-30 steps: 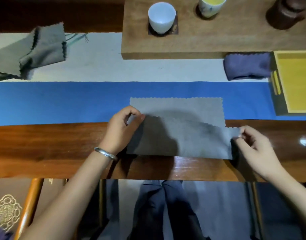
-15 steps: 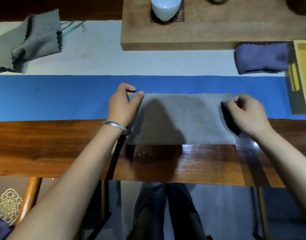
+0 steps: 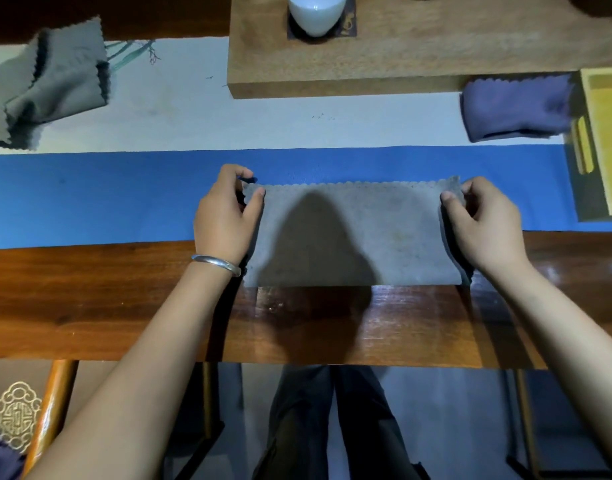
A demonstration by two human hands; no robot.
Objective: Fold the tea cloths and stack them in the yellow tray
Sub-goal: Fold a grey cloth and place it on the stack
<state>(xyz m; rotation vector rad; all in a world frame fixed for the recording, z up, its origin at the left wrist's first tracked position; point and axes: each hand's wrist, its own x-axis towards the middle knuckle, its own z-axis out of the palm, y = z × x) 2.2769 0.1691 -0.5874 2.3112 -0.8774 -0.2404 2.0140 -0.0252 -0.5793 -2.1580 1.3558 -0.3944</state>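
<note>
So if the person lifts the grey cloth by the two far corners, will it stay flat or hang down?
The grey cloth would probably hang limp: it lies thin and flat, and the crumpled grey cloth nearby shows soft folds. It seems light, since the left hand and right hand pinch it with fingertips only. Its fold may slip open.

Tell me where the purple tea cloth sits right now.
In the head view the purple tea cloth lies far right on the pale runner, folded, just in front of the wooden tea board and beside the yellow tray, on its left.
</note>
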